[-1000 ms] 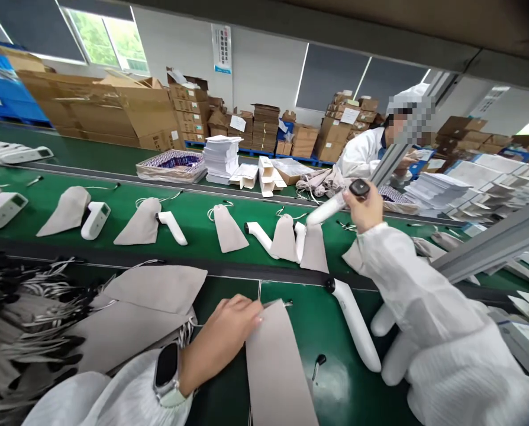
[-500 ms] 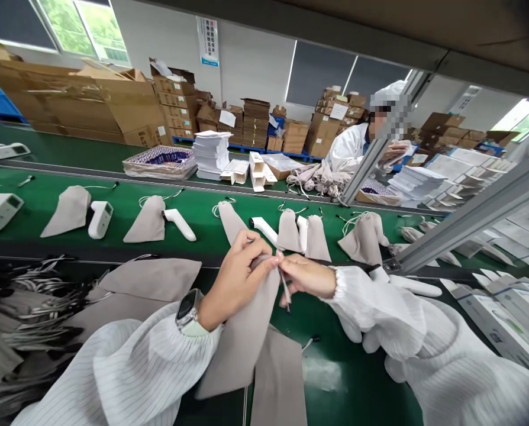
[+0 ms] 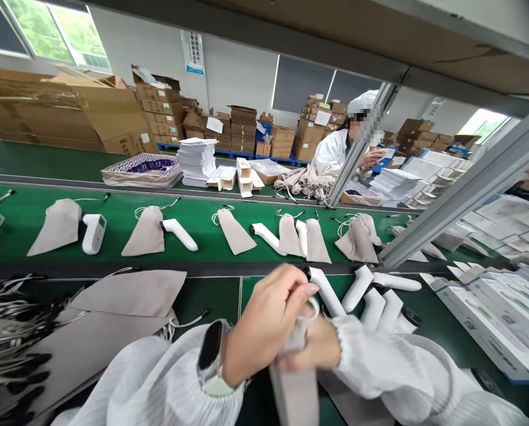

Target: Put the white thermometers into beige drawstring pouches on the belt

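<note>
A grey drawstring pouch (image 3: 294, 393) hangs below both hands. The right hand (image 3: 320, 346), blurred, grips its upper part; the left hand (image 3: 267, 322) closes at the neck, by the white cord. The cloth looks light, soft and limp, so the gathered neck seems the surest hold. Flat pouches (image 3: 135, 293) lie left of the hands; smooth, hard-looking white thermometers (image 3: 326, 293) lie just beyond the right hand, likely best held by the handle.

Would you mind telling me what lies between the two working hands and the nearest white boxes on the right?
In the head view, several white handheld devices lie there on the green surface, partly behind the right sleeve.
</note>
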Available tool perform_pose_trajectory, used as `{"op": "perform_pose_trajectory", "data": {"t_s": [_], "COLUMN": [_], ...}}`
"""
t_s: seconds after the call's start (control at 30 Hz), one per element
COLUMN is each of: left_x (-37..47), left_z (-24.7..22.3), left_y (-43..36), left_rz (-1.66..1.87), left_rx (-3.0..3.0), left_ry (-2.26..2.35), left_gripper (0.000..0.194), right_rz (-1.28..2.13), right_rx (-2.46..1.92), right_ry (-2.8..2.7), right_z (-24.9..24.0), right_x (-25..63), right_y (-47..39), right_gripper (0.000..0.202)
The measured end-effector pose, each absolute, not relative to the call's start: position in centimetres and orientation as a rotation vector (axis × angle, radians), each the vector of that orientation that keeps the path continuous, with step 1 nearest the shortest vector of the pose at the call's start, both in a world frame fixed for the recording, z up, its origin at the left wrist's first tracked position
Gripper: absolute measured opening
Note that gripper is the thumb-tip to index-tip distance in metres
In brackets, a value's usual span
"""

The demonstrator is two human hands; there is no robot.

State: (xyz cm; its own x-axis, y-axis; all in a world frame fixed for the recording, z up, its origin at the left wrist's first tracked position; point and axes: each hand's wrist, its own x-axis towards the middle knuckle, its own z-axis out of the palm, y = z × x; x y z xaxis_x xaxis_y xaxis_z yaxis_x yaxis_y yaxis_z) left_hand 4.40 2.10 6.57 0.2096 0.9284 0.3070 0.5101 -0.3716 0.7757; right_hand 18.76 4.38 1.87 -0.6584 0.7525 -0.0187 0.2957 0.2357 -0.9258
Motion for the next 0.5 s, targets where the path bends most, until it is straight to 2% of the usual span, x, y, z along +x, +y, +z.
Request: {"op": "perform_pose_trajectory", "data": {"t_s": [0.03, 0.1, 0.2, 0.3, 0.4, 0.5], "left_x": [4.9, 5.5, 6.1, 6.5, 5.0, 0.3], "left_z": [6.0, 4.0, -0.3, -3.4, -3.4, -0.6], "left_y": [1.8, 0.5, -2.3, -4.2, -4.3, -3.2], "left_rz": [1.136, 1.143, 0.632, 0.277, 0.212, 0.201], "left_rx": [1.952, 1.969, 2.181, 2.326, 2.382, 2.491], "left_ry": [1.410, 1.587, 1.512, 1.348, 1.460, 1.513], "left_gripper": [0.017, 0.023, 0.039, 0.041, 0.041, 0.040], "right_rz": [1.178, 0.596, 0.212, 0.003, -0.194, 0.013], "right_rx": [-1.061, -1.394, -1.716, -2.089, -2.180, -2.080], "right_ry": [-2.013, -1.768, -1.503, -1.507, -1.697, -1.993], "right_z": [2.7, 4.7, 6.7, 5.4, 1.9, -1.4], "right_x": [19.8, 23.2, 28.1, 29.7, 28.4, 26.4], "right_y": [5.7, 10.1, 17.9, 23.1, 25.4, 26.7], "right_gripper": [0.029, 0.029, 0.050, 0.061, 0.057, 0.051]}}
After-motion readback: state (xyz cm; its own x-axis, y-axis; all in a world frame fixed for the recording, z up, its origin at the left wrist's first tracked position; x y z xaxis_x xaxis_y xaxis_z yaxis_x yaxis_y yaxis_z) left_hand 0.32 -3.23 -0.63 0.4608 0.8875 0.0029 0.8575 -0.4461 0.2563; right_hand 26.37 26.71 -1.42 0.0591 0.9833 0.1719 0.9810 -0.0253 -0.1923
